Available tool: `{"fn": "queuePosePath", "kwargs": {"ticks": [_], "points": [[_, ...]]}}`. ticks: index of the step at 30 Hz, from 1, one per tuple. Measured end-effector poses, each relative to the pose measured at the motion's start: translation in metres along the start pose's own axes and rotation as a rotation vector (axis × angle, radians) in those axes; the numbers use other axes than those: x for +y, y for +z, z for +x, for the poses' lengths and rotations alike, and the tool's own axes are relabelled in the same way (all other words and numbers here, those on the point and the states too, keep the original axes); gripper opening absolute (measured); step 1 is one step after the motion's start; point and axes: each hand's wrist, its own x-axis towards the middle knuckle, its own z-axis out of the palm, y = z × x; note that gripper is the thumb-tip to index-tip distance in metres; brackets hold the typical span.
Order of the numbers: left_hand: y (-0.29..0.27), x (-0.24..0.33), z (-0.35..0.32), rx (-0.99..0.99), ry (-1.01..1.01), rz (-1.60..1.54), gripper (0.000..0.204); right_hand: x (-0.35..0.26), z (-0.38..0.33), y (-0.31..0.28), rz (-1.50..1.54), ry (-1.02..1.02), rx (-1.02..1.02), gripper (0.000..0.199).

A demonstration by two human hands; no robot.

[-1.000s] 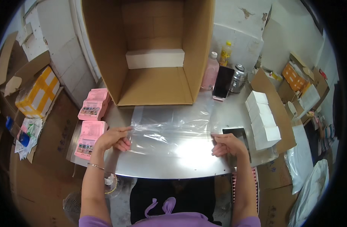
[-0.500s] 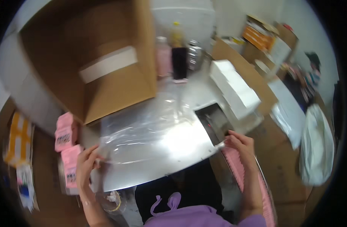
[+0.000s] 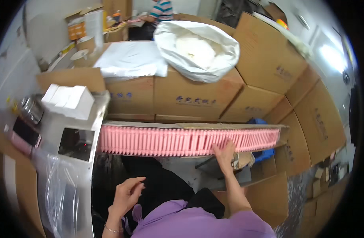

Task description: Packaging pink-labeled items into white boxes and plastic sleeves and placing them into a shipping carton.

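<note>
A long row of pink packs (image 3: 170, 141) stands packed side by side in a narrow carton tray, running across the middle of the view. My right hand (image 3: 225, 155) reaches to the row right of its middle. Its thumb and fingers are spread apart and rest against the near side of the packs; I see none lifted out. Nearer to me, my left hand (image 3: 128, 194) hovers over my lap, below the row. Its fingers are loosely bent and apart, with nothing visible in them.
At left, the metal worktop (image 3: 85, 186) bears clear plastic film (image 3: 61, 186), a dark recessed panel (image 3: 76, 143), white boxes (image 3: 69, 101) and a phone (image 3: 26, 130). Cardboard boxes (image 3: 190, 95) line the far side under a white sack (image 3: 196, 49). A person (image 3: 163, 11) sits beyond.
My view has swung right from the worktop to the pink row. My right hand has moved along to its packs; my left hand has come off the plastic film to over my lap.
</note>
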Motion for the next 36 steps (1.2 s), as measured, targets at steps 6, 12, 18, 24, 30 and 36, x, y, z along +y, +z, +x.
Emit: {"fn": "queuePosePath", "kwargs": {"ticks": [6, 12, 18, 24, 30, 36], "points": [[0.061, 0.0, 0.06, -0.362, 0.01, -0.07, 0.031, 0.009, 0.004, -0.002, 0.009, 0.03, 0.08, 0.078], [0.152, -0.012, 0.11, -0.38, 0.208, 0.08, 0.05, 0.004, 0.006, 0.016, -0.004, 0.086, -0.036, 0.091], [0.227, -0.01, 0.143, -0.197, 0.43, 0.207, 0.076, 0.007, 0.001, 0.026, 0.136, 0.07, -0.052, 0.09], [0.25, -0.006, 0.147, -0.146, 0.374, 0.19, 0.093, 0.005, 0.002, 0.025, 0.084, 0.079, -0.035, 0.091], [0.241, 0.004, 0.134, -0.078, 0.075, -0.246, 0.104, 0.011, -0.001, 0.032, 0.032, 0.087, -0.026, 0.091], [0.225, 0.005, 0.143, -0.095, -0.243, -0.576, 0.104, 0.016, -0.003, 0.033, 0.01, 0.073, -0.011, 0.091]]}}
